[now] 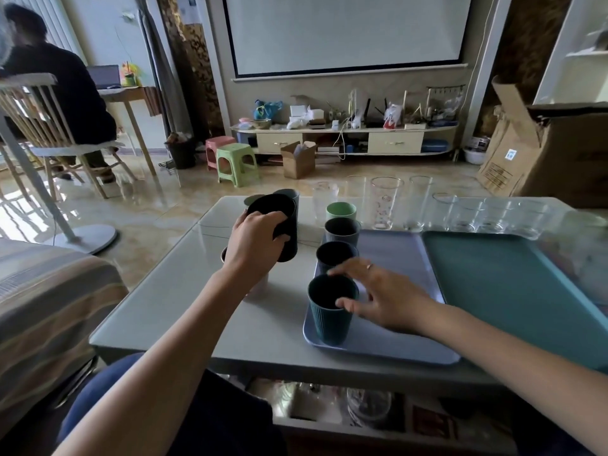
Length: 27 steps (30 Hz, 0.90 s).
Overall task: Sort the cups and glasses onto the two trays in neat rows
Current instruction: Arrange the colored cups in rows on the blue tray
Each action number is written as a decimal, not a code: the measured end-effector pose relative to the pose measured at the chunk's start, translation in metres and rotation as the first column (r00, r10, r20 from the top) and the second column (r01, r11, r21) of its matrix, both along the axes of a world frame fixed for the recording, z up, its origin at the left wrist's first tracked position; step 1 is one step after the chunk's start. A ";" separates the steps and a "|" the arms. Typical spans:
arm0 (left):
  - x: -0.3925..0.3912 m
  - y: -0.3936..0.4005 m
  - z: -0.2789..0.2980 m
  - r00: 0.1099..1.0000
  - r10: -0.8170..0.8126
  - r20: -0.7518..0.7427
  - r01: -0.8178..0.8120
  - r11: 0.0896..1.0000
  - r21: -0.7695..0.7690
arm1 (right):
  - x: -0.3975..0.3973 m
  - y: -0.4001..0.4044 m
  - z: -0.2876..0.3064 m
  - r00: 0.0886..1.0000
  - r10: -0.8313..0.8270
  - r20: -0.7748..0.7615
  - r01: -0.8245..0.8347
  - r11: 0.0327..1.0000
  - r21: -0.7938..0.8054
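head view: left hand (pixel 255 243) curled around a black ribbed plastic cup (pixel 276 225), tilted, lifted above the pale glossy table (pixel 184 291). right hand (pixel 383 297) spread loose, thumb and fingertips touching the rim of a dark teal ribbed cup (pixel 330 312) upright at the near left corner of the lilac rectangular tray (pixel 394 343). 2 more dark cups behind it in 1 row. teal tray (pixel 500 291) just right.

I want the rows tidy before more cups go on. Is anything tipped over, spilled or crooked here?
Nothing is spilled or fallen. The only tilted thing is the dark ribbed cup that the left hand grips in the air. The three dark cups on the lavender tray stand upright in a row.
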State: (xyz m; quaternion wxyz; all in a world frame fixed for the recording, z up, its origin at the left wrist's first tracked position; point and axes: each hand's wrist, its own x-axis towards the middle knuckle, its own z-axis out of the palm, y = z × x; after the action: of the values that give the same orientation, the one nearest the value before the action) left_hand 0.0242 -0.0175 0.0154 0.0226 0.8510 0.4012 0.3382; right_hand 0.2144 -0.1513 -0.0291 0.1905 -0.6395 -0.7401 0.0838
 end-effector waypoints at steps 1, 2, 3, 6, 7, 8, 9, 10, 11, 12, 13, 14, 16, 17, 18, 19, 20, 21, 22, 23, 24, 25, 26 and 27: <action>0.003 0.000 0.001 1.000 -0.008 0.024 0.008 1.000 0.018 | 0.000 0.003 0.006 0.998 -0.015 -0.063 0.019 0.998 0.057; 0.006 0.000 0.004 0.998 -0.025 0.053 0.023 0.999 0.031 | 0.001 0.008 0.012 0.993 -0.024 -0.118 0.037 0.993 0.113; 0.011 -0.001 0.007 0.995 -0.049 0.083 0.045 0.998 0.042 | 0.002 0.015 0.018 0.986 -0.032 -0.164 0.058 0.986 0.156; 0.030 -0.003 0.016 0.979 -0.145 0.144 0.135 0.988 0.076 | 0.005 0.039 0.035 0.947 -0.070 -0.315 0.131 0.975 0.178; 0.037 -0.005 0.018 0.971 -0.187 0.146 0.177 0.981 0.079 | 0.006 0.048 0.039 0.932 -0.090 -0.352 0.160 0.971 0.177; 0.045 -0.005 0.019 0.963 -0.232 0.138 0.224 0.972 0.070 | 0.009 0.056 0.042 0.916 -0.112 -0.385 0.191 0.966 0.175; 0.052 -0.005 0.018 0.955 -0.272 0.115 0.267 0.962 0.055 | 0.012 0.064 0.045 0.898 -0.131 -0.421 0.219 0.961 0.169; 0.059 -0.005 0.017 0.948 -0.304 0.088 0.302 0.952 0.045 | 0.016 0.070 0.045 0.881 -0.143 -0.452 0.237 0.959 0.158; 0.064 -0.003 0.016 0.943 -0.329 0.058 0.327 0.944 0.043 | 0.021 0.075 0.044 0.869 -0.146 -0.473 0.241 0.960 0.146; 0.069 0.000 0.015 0.937 -0.346 0.043 0.344 0.938 0.041 | 0.028 0.080 0.042 0.859 -0.142 -0.493 0.237 0.962 0.137; 0.072 0.005 0.015 0.934 -0.354 0.042 0.352 0.935 0.039 | 0.037 0.084 0.040 0.843 -0.140 -0.519 0.242 0.961 0.134; 0.074 0.013 0.016 0.936 -0.348 0.057 0.347 0.937 0.037 | 0.048 0.090 0.038 0.824 -0.151 -0.546 0.265 0.955 0.136; 0.068 0.036 0.015 0.956 -0.261 0.137 0.265 0.964 -0.015 | 0.072 0.103 0.033 0.785 -0.216 -0.581 0.356 0.924 0.138; 0.062 0.052 0.014 0.966 -0.181 0.183 0.199 0.977 -0.083 | 0.087 0.111 0.029 0.765 -0.272 -0.583 0.421 0.897 0.134; 0.053 0.069 0.010 0.978 -0.081 0.191 0.112 0.981 -0.158 | 0.103 0.118 0.024 0.747 -0.335 -0.574 0.485 0.865 0.125; 0.043 0.086 0.005 0.988 0.018 0.152 0.013 0.979 -0.203 | 0.116 0.126 0.017 0.727 -0.389 -0.565 0.535 0.837 0.112; 0.033 0.101 -0.001 0.991 0.104 0.084 -0.083 0.972 -0.219 | 0.129 0.134 0.009 0.709 -0.429 -0.560 0.568 0.818 0.093; 0.025 0.115 -0.008 0.985 0.168 0.022 -0.159 0.961 -0.227 | 0.138 0.142 0.000 0.694 -0.460 -0.553 0.589 0.805 0.070; 0.020 0.128 -0.014 0.976 0.217 -0.017 -0.215 0.948 -0.235 | 0.146 0.149 -0.009 0.684 -0.484 -0.545 0.601 0.798 0.046; 0.018 0.139 -0.019 0.968 0.249 -0.037 -0.250 0.938 -0.241 | 0.153 0.156 -0.019 0.678 -0.501 -0.539 0.607 0.794 0.025; 0.019 0.149 -0.023 0.963 0.264 -0.053 -0.269 0.933 -0.240 | 0.158 0.164 -0.028 0.672 -0.511 -0.537 0.608 0.794 0.005; 0.022 0.158 -0.027 0.960 0.270 -0.079 -0.281 0.932 -0.231 | 0.161 0.170 -0.037 0.667 -0.513 -0.541 0.605 0.796 -0.008; 0.025 0.166 -0.031 0.957 0.268 -0.107 -0.286 0.933 -0.218 | 0.163 0.177 -0.044 0.661 -0.511 -0.550 0.602 0.798 -0.018; 0.029 0.173 -0.034 0.956 0.263 -0.131 -0.285 0.936 -0.205 | 0.163 0.184 -0.051 0.655 -0.504 -0.563 0.597 0.802 -0.025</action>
State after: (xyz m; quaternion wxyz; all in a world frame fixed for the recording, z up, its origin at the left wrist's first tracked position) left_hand 0.0530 0.1559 -0.0184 0.0495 0.7949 0.5516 0.2478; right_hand 0.3779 0.0324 -0.0800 0.4601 -0.7649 -0.4290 0.1390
